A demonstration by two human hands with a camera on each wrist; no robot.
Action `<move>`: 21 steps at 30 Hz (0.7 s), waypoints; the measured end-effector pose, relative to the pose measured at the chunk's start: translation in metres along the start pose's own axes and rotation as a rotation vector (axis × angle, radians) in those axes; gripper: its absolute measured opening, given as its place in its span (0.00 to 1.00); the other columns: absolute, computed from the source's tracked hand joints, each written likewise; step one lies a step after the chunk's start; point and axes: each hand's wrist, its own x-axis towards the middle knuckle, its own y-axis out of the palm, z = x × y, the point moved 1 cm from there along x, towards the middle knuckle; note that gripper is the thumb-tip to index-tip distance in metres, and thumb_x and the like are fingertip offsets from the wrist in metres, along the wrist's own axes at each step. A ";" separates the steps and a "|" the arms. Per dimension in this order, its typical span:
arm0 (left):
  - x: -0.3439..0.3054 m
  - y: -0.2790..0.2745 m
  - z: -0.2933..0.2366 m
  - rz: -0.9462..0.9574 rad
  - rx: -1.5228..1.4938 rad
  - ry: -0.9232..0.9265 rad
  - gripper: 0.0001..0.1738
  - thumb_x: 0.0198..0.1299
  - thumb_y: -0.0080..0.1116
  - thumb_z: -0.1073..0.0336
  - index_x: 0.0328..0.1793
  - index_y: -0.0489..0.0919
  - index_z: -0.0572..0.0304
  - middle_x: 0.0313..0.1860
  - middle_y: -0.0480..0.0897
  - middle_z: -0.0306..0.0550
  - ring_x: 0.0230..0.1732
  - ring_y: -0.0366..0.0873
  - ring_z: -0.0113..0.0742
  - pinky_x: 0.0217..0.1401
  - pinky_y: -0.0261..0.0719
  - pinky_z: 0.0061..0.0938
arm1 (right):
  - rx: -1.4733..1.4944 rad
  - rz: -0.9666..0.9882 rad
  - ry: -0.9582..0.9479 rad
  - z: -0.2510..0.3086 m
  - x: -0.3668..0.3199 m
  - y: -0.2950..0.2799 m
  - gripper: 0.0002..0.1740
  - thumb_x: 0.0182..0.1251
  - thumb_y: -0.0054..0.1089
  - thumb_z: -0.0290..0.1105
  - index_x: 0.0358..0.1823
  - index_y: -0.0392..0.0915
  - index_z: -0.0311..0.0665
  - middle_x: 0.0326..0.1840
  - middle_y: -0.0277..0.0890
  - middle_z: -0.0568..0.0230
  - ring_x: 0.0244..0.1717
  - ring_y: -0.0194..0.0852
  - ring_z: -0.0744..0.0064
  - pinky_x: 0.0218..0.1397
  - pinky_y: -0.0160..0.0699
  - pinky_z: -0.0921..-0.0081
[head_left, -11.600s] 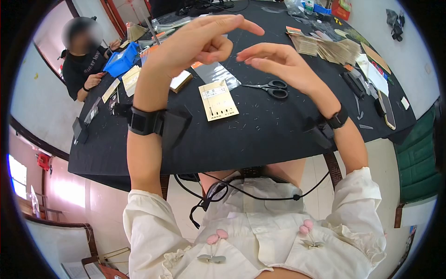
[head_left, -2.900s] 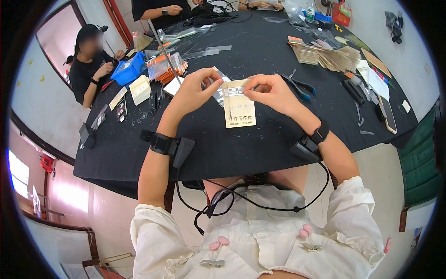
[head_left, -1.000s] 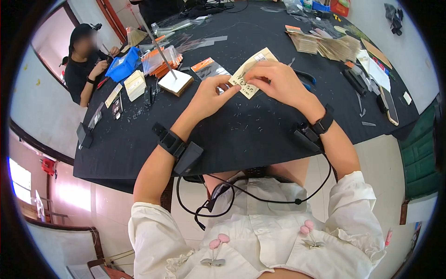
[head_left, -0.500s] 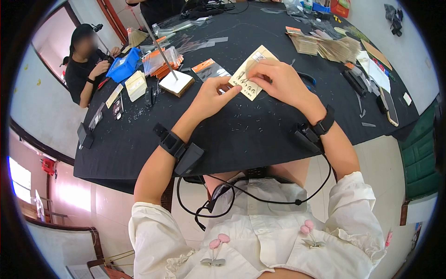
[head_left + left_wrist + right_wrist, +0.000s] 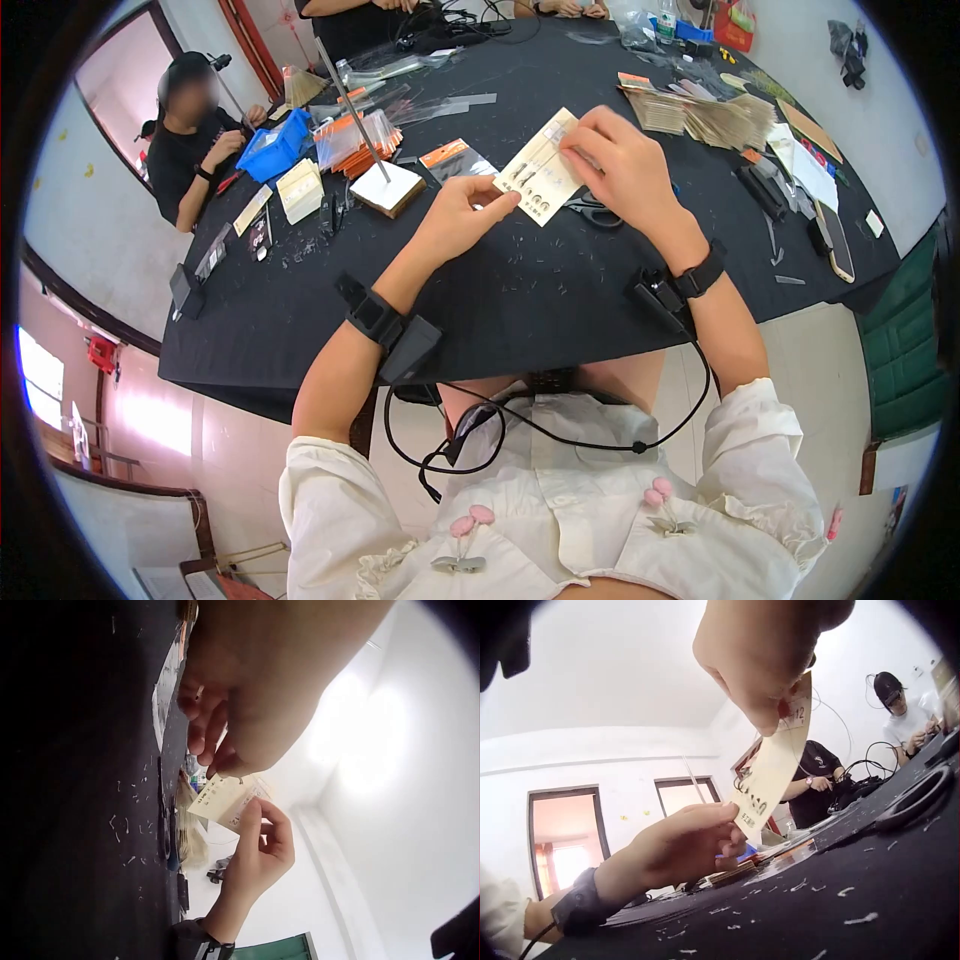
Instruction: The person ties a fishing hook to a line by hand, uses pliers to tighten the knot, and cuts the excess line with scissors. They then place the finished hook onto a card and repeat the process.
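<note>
A cream printed card [image 5: 540, 180] with punched holes and small dark hooks is held tilted above the table between both hands. My left hand [image 5: 462, 220] pinches its lower corner between thumb and fingers. My right hand [image 5: 632, 168] pinches it near the upper end, beside the printed "12" seen in the right wrist view, where the card [image 5: 780, 761] looks slightly bent. A thin line [image 5: 846, 720] loops out to the right of it there. Black-handled scissors [image 5: 598, 212] lie under the right hand, partly hidden.
A block [image 5: 388, 188] with an upright metal rod stands left of the hands. Orange-topped plastic packets [image 5: 455, 160], a blue bin [image 5: 272, 148] and stacked cards [image 5: 690, 110] lie around. Small clippings dot the black cloth [image 5: 480, 320]. Another person [image 5: 195, 130] sits at the left.
The card lay on the table 11.6 seconds ago, with both hands above it. Later both hands held it upright. Over the last second my right hand has moved from its middle toward its upper end.
</note>
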 end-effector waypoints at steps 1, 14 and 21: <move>0.000 0.001 0.000 -0.001 0.003 0.005 0.17 0.60 0.60 0.59 0.44 0.81 0.68 0.31 0.80 0.36 0.32 0.71 0.19 0.36 0.69 0.16 | -0.019 -0.045 0.029 0.002 0.002 -0.004 0.05 0.54 0.62 0.30 0.31 0.77 0.41 0.32 0.72 0.66 0.33 0.75 0.67 0.31 0.74 0.74; 0.000 -0.002 -0.002 -0.006 -0.110 0.007 0.17 0.60 0.59 0.58 0.43 0.80 0.68 0.32 0.80 0.40 0.34 0.73 0.22 0.39 0.70 0.18 | 0.249 -0.178 0.203 -0.003 0.003 -0.003 0.04 0.59 0.57 0.24 0.35 0.74 0.34 0.33 0.76 0.57 0.33 0.76 0.59 0.36 0.74 0.70; 0.001 -0.001 -0.004 -0.114 -0.120 0.094 0.17 0.64 0.53 0.60 0.53 0.75 0.63 0.44 0.80 0.41 0.38 0.73 0.21 0.42 0.70 0.18 | 0.299 -0.138 0.196 -0.004 0.003 -0.003 0.04 0.60 0.56 0.24 0.36 0.74 0.33 0.33 0.76 0.56 0.33 0.76 0.57 0.35 0.74 0.69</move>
